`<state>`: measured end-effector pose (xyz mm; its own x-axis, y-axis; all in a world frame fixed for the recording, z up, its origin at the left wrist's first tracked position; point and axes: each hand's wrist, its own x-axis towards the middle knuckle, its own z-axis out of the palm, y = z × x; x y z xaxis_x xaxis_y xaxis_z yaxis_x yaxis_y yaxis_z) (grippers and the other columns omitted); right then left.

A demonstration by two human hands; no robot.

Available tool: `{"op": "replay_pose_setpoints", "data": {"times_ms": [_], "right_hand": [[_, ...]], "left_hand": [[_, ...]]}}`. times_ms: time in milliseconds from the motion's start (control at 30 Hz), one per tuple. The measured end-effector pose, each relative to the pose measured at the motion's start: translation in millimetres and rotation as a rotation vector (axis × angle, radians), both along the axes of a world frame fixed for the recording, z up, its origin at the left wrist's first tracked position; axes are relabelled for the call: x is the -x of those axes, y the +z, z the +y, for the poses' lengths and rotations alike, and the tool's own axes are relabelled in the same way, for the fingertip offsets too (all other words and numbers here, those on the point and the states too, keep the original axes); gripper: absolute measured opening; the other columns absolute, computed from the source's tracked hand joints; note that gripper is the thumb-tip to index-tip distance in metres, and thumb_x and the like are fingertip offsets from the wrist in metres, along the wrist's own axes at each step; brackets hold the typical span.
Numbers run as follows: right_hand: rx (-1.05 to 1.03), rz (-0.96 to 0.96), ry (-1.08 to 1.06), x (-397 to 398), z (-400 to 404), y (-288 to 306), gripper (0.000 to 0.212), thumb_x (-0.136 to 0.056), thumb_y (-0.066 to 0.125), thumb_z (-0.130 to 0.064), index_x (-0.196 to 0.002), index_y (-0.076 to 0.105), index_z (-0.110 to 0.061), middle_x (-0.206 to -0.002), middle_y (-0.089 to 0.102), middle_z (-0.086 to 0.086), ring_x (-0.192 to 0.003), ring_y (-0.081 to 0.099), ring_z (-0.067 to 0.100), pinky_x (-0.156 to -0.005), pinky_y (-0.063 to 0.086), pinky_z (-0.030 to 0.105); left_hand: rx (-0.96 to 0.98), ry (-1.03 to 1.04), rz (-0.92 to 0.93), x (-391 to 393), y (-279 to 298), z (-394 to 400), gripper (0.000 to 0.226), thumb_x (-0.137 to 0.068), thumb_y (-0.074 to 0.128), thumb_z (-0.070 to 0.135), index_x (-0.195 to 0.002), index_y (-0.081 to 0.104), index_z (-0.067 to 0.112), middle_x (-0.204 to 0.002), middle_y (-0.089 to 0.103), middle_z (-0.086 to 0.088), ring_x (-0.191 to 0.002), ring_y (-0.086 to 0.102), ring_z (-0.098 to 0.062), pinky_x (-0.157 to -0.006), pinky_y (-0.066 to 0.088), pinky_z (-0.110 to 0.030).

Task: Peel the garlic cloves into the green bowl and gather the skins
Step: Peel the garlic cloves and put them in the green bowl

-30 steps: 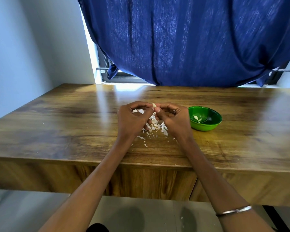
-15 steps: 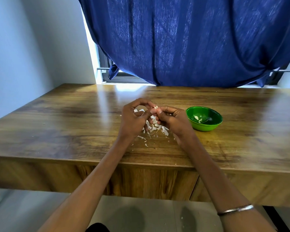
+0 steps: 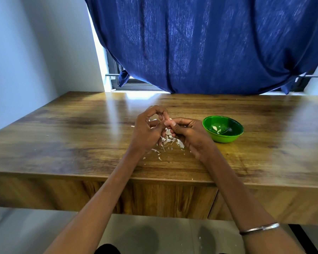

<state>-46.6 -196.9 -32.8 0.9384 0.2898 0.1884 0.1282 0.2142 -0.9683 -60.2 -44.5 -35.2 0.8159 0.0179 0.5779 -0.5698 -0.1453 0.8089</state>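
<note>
My left hand [image 3: 148, 130] and my right hand [image 3: 188, 133] meet fingertip to fingertip above the table, pinching a small garlic clove [image 3: 168, 121] between them; the fingers hide most of it. Under the hands lies a pile of white garlic skins [image 3: 168, 139], with scraps scattered toward the front edge. The green bowl [image 3: 223, 132] stands just right of my right hand and holds a few peeled pale cloves [image 3: 217, 128].
The wooden table [image 3: 72, 140] runs wide to both sides, its front edge near my forearms. A blue curtain [image 3: 200, 43] hangs over the window behind it. A wall stands on the left. A metal bangle [image 3: 260, 228] circles my right forearm.
My hands have shifted slightly right and lower over the skin pile; the left fingers have curled higher around the clove. The bowl has stayed put.
</note>
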Motion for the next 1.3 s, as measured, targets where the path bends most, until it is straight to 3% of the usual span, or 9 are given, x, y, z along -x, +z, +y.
{"op": "replay_pose_setpoints", "data": {"times_ms": [200, 333, 467, 567, 633, 700, 900, 1100, 1300], "right_hand": [[0.092, -0.056, -0.051, -2.3, 1.2, -2.1, 0.014, -0.094, 0.065, -0.004, -0.091, 0.076, -0.012, -0.078, 0.072, 0.001, -0.069, 0.057, 0.009, -0.071, 0.054, 0.018], [0.103, -0.098, -0.065, -2.8, 2.8, -3.2, 0.012, -0.095, 0.063, 0.000, -0.099, 0.074, 0.000, -0.076, 0.069, -0.001, -0.069, 0.057, 0.007, -0.067, 0.052, 0.017], [0.081, -0.122, -0.047, 0.4, 5.7, -1.0, 0.013, -0.095, 0.063, -0.001, -0.089, 0.072, -0.007, -0.081, 0.068, 0.004, -0.071, 0.057, 0.008, -0.068, 0.053, 0.020], [0.041, -0.117, -0.039, 2.2, 7.9, -0.8, 0.014, -0.094, 0.064, 0.000, -0.085, 0.070, -0.009, -0.090, 0.068, 0.016, -0.073, 0.058, 0.010, -0.071, 0.055, 0.022], [0.013, -0.103, -0.059, 2.5, 8.6, -1.5, 0.013, -0.093, 0.065, 0.002, -0.085, 0.069, -0.007, -0.084, 0.070, 0.010, -0.073, 0.061, 0.010, -0.070, 0.055, 0.021], [-0.013, -0.087, -0.076, 2.1, 8.8, -1.7, 0.009, -0.092, 0.066, 0.001, -0.089, 0.070, -0.006, -0.083, 0.072, 0.007, -0.074, 0.064, 0.009, -0.070, 0.055, 0.020], [-0.032, -0.076, -0.094, 0.6, 8.9, -0.9, 0.009, -0.090, 0.071, -0.003, -0.095, 0.074, -0.009, -0.083, 0.074, 0.000, -0.074, 0.065, 0.005, -0.069, 0.053, 0.019], [-0.021, -0.079, -0.092, 3.6, 8.5, 1.5, 0.020, -0.092, 0.070, -0.004, -0.097, 0.076, -0.022, -0.087, 0.073, 0.008, -0.072, 0.062, 0.007, -0.068, 0.054, 0.020], [-0.038, -0.015, -0.133, 2.8, 6.8, 2.3, 0.013, -0.092, 0.069, -0.005, -0.102, 0.075, -0.012, -0.093, 0.077, 0.011, -0.078, 0.068, 0.014, -0.067, 0.057, 0.022]], "left_hand": [[-0.086, 0.076, -0.064, -4.4, -4.4, 0.4, 0.029, -0.095, 0.066, -0.005, -0.086, 0.062, 0.022, -0.084, 0.046, 0.008, -0.046, 0.053, -0.019, -0.033, 0.048, -0.039], [-0.147, 0.150, -0.124, -6.9, -6.1, 0.5, 0.040, -0.092, 0.063, -0.009, -0.087, 0.064, 0.030, -0.082, 0.043, 0.012, -0.054, 0.052, -0.021, -0.037, 0.051, -0.039], [-0.183, 0.220, -0.175, -9.3, -8.7, 0.7, 0.025, -0.090, 0.063, -0.003, -0.089, 0.066, 0.022, -0.078, 0.046, 0.020, -0.060, 0.053, -0.036, -0.047, 0.052, -0.056], [-0.175, 0.234, -0.161, -6.6, -8.0, 0.3, 0.028, -0.091, 0.058, -0.009, -0.090, 0.065, 0.018, -0.079, 0.047, 0.014, -0.056, 0.054, -0.034, -0.042, 0.053, -0.047], [-0.146, 0.222, -0.137, -5.4, -6.4, -0.5, 0.035, -0.093, 0.055, -0.013, -0.089, 0.064, 0.021, -0.084, 0.047, -0.007, -0.052, 0.054, -0.028, -0.036, 0.051, -0.036], [-0.129, 0.206, -0.144, -4.7, -4.6, -1.2, 0.036, -0.094, 0.055, -0.011, -0.088, 0.062, 0.024, -0.088, 0.045, -0.016, -0.052, 0.052, -0.021, -0.036, 0.050, -0.032], [-0.081, 0.184, -0.108, 2.4, -2.0, -4.8, 0.020, -0.097, 0.055, -0.011, -0.092, 0.059, 0.009, -0.095, 0.051, -0.005, -0.050, 0.058, -0.017, -0.035, 0.049, -0.030], [-0.078, 0.289, -0.147, 3.9, -2.1, -6.3, 0.010, -0.093, 0.067, -0.003, -0.091, 0.063, 0.006, -0.078, 0.062, -0.001, -0.046, 0.063, -0.019, -0.038, 0.050, -0.033], [-0.020, 0.293, -0.135, 7.1, -0.4, -8.9, 0.010, -0.092, 0.072, 0.003, -0.095, 0.065, 0.009, -0.093, 0.071, 0.001, -0.046, 0.065, -0.019, -0.038, 0.046, -0.024]]}}
